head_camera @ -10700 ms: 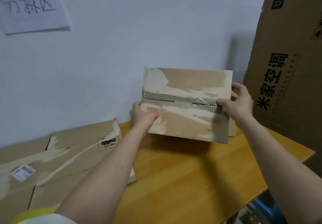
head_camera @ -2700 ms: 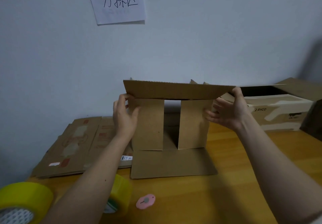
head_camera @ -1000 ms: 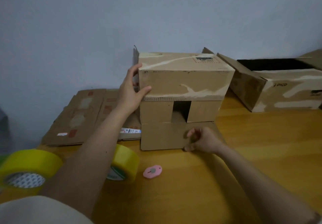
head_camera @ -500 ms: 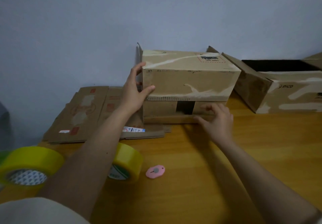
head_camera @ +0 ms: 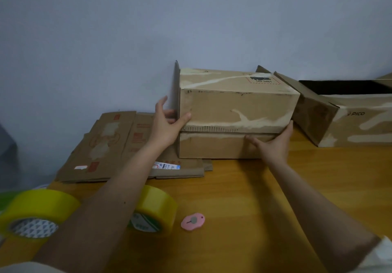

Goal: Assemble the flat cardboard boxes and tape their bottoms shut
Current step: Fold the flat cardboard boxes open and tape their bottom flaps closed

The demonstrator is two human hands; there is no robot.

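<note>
Here a worn brown cardboard box point(head_camera: 237, 111) lies on its side on the yellow wooden counter point(head_camera: 244, 198), against the pale wall, its flapped bottom facing the camera. A red dotted label on its upper face reads "UN 3481". The left hand point(head_camera: 167, 124) grips the box's left corner, thumb on the front panel and fingers point(head_camera: 161, 107) spread wide behind a raised side flap point(head_camera: 176, 90). The right hand point(head_camera: 273, 143) presses the lower front flap point(head_camera: 220, 147) with straight fingers. Right of the box stands a second open cardboard box point(head_camera: 347, 122) printed "PICO". Left of the box lies a stack of flattened cartons point(head_camera: 118, 147) with red print too blurred to read. Nearer the camera than the box sit two rolls of yellow tape point(head_camera: 38, 213) point(head_camera: 154, 213) and a small pink cutter point(head_camera: 193, 221).
</note>
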